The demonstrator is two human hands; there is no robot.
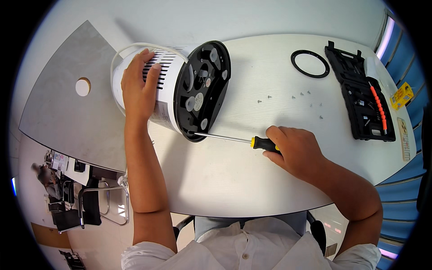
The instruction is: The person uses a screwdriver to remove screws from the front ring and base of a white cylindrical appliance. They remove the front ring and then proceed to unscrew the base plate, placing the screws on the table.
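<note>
A white cylindrical appliance (165, 105) with dark vent slots lies on its side at the left of the table. Its black base (198, 87), with several round pale feet, faces right. My left hand (140, 85) grips the top of the curved body, fingers and thumb spread over it beside the slots. In my closed right hand (294, 150) is a screwdriver (227, 137) with a black and yellow handle. The shaft points left, and its tip meets the lower edge of the base; any screw there is too small to make out.
Several small screws (294, 97) lie scattered on the white table (252, 180). Behind them is a black ring (293, 62). At the right are an open black tool case (348, 101), an orange flexible shaft (379, 108) and a yellow box (402, 95). A white cord (135, 44) loops over the appliance.
</note>
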